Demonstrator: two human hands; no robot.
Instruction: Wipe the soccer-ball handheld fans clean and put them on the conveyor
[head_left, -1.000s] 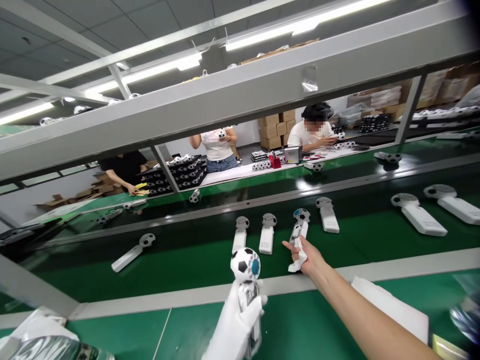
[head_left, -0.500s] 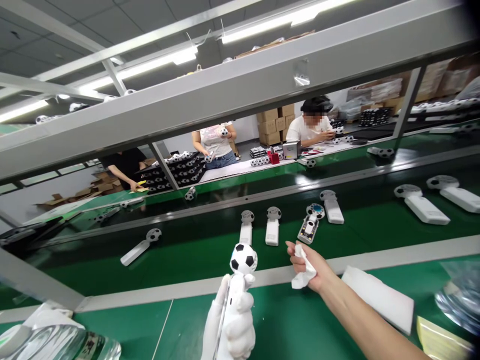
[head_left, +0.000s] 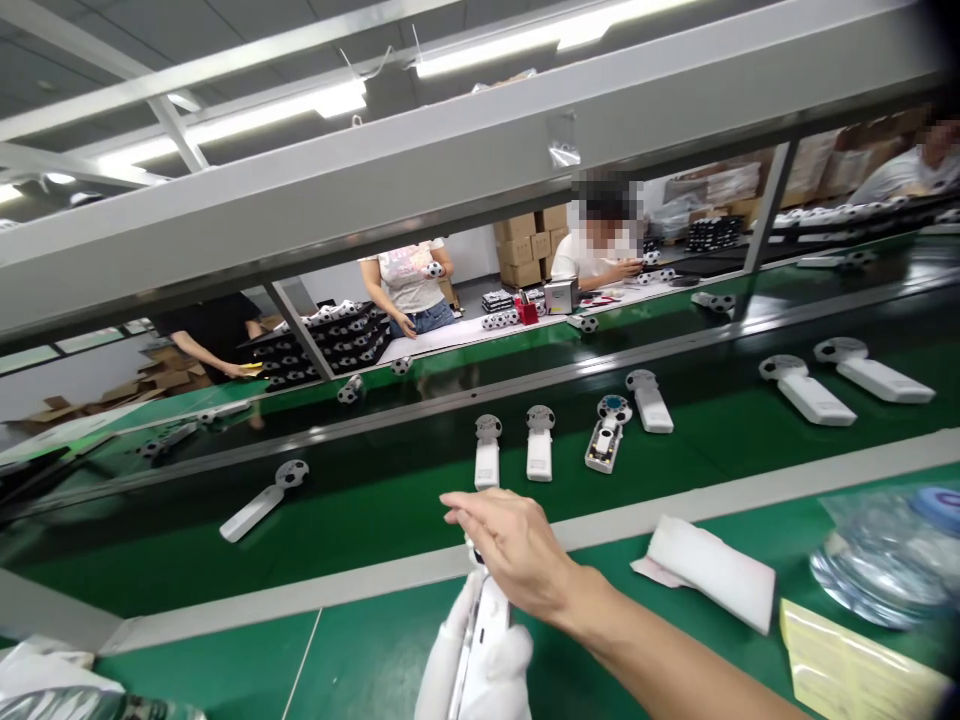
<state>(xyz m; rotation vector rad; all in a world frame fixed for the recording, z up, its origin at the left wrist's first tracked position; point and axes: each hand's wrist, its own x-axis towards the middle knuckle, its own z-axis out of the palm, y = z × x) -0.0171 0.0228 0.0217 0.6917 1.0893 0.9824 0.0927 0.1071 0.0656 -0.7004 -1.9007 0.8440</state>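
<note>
My left hand (head_left: 504, 668), in a white glove, is closed around the white handle of a handheld fan (head_left: 486, 622) held upright. Bare, my right hand (head_left: 517, 550) lies across the fan's football-patterned head and covers nearly all of it. Its fingers point left and are pressed together. The white tissue seen in that hand earlier is hidden beneath it now. Just beyond, on the dark green belt, are white fans (head_left: 539, 440) with football-patterned heads. One fan (head_left: 602, 445) among them has its handle open, with inner parts showing.
On the green bench at right are a white pad (head_left: 712, 575), a yellow sheet (head_left: 855, 670) and a clear bottle (head_left: 877, 570). A pale rail (head_left: 300, 598) edges the belt. Co-workers sit or stand across it, near stacked black trays (head_left: 337, 350). A grey beam (head_left: 450, 185) crosses overhead.
My right hand has moved left from beside the fan onto its head, covering it and the tissue. The view has shifted slightly right.
</note>
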